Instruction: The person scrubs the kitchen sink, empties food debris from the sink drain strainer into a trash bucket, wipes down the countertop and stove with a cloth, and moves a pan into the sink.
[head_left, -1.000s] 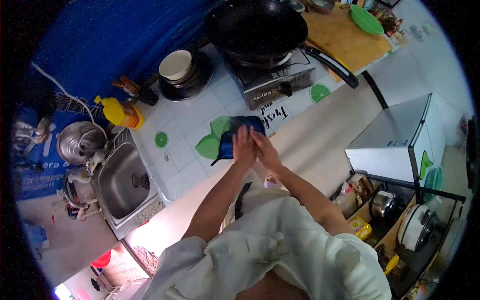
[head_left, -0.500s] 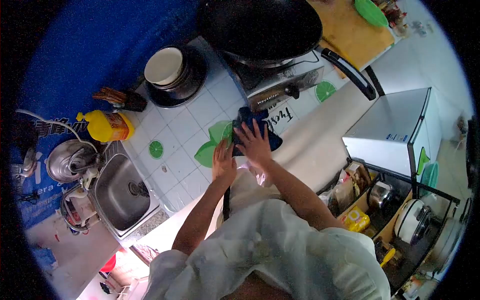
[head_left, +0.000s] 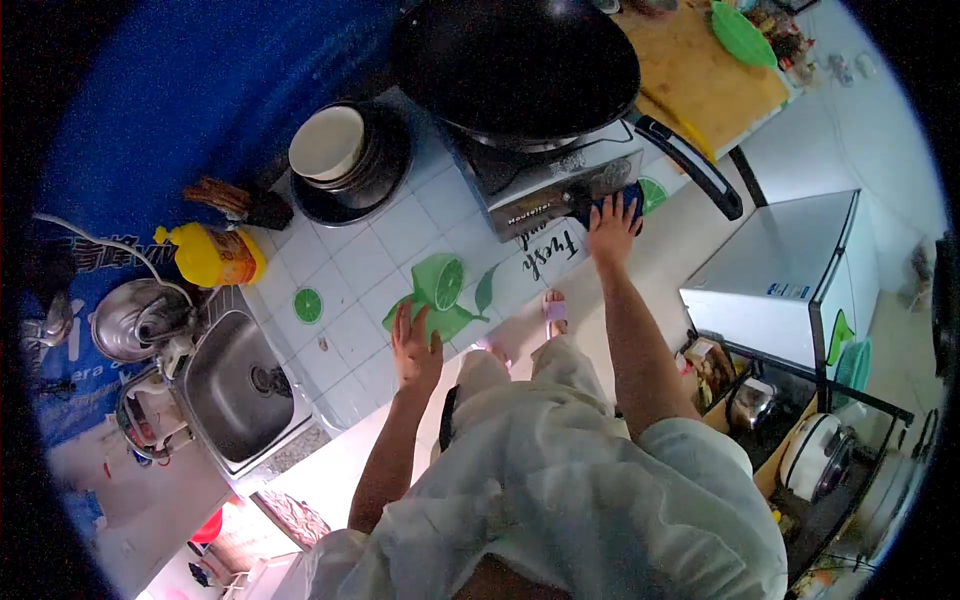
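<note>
My right hand presses on a dark blue cloth at the front of the gas stove, by its knob side. Part of the cloth is hidden under the fingers. Over the tile-patterned countertop, close to its front edge, my left hand is open with fingers apart and holds nothing. Printed green leaves and a lime slice lie just beyond its fingertips. A large black wok sits on the stove, its handle sticking out to the right.
Stacked bowls stand on the counter behind. A yellow bottle is beside the sink at left. At right are a cutting board, a green basket, a white cabinet and a rack holding a white pot.
My right hand has slid the cloth rightward along the counter to the stove's front. My left hand has come away from the cloth, slightly left and toward me.
</note>
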